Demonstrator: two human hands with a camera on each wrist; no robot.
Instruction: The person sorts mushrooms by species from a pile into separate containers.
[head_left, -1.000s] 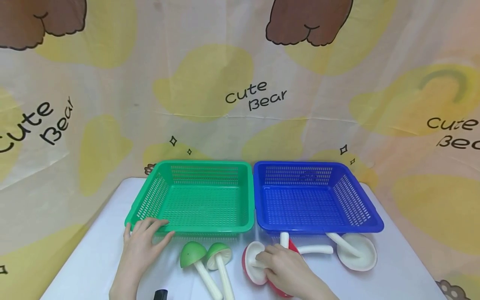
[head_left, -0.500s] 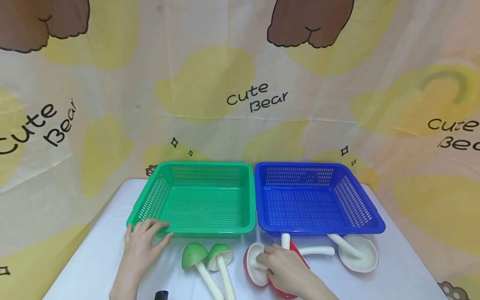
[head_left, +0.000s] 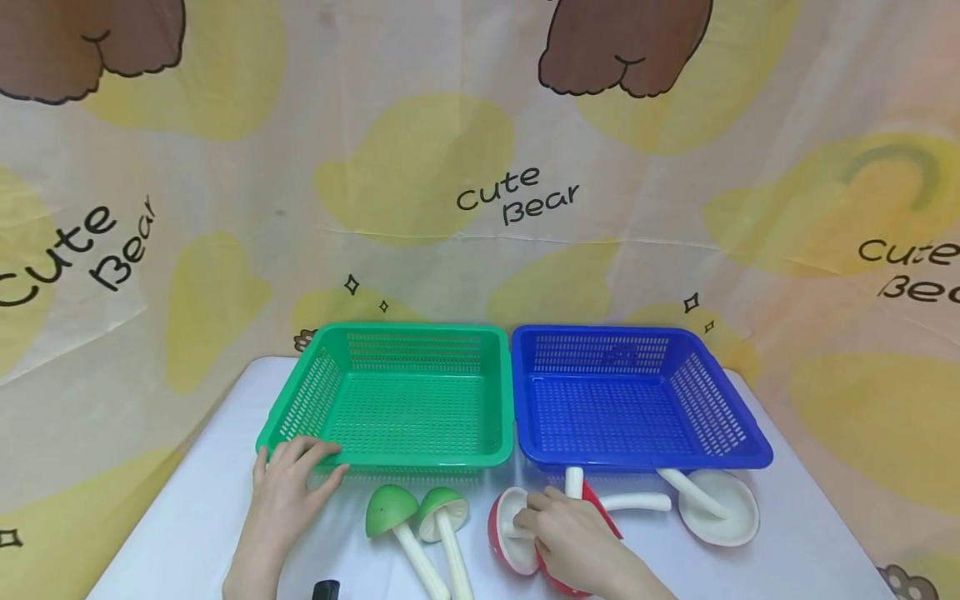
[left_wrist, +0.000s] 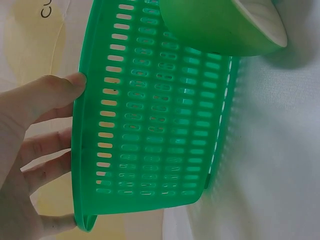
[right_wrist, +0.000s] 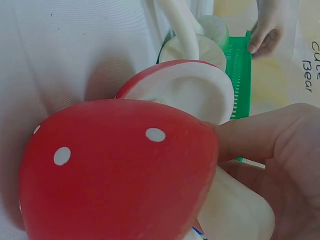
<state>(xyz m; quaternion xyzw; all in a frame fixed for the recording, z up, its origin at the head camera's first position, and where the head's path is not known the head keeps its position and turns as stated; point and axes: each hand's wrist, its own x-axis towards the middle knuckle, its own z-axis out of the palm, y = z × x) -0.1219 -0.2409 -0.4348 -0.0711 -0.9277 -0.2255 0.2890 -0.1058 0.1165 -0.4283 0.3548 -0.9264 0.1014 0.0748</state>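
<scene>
My left hand [head_left: 285, 492] grips the near left rim of the green basket [head_left: 420, 461], thumb outside and fingers over the edge. In the left wrist view, a green mushroom cap [left_wrist: 225, 25] is close to the basket wall. Two green-capped toy mushrooms [head_left: 392, 510] lie between my hands. My right hand [head_left: 566, 533] pinches the pale stem of a red-capped toy mushroom [head_left: 516, 557] tilted on its side. Other red mushrooms lie beneath and beside this hand, partly hidden; one spotted red cap [right_wrist: 115, 165] fills the right wrist view's front.
A blue basket [head_left: 637, 460] stands right of the green one, against the printed cloth backdrop [head_left: 420, 167]. Near its front right corner lies a mushroom [head_left: 723, 529], white underside up. A small black object [head_left: 326, 590] shows at the white table's [head_left: 172, 517] front edge.
Both hands keep their hold and place. The head view has shifted slightly; no object has visibly moved.
</scene>
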